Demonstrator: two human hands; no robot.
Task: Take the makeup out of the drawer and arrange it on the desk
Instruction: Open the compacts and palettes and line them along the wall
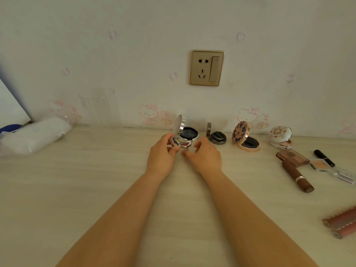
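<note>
A gold-framed wall socket with switch (207, 68) sat on the pale wallpaper (134, 45), which carried faint cartoon cat prints along its lower edge. A clear ribbed glass (99, 107) stood at the back left, against the wall, and just left of it a white plastic-wrapped pack (34, 135) lay on its side. Beyond the pack, at the far left edge, a blue object (9, 128) showed only in part.

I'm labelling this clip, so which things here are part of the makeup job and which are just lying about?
Job: heart compact in both hands (left hand, right hand); silver compact; black compact; floral compact; lipstick.
Lying about: glass; tissue pack; socket.
</note>
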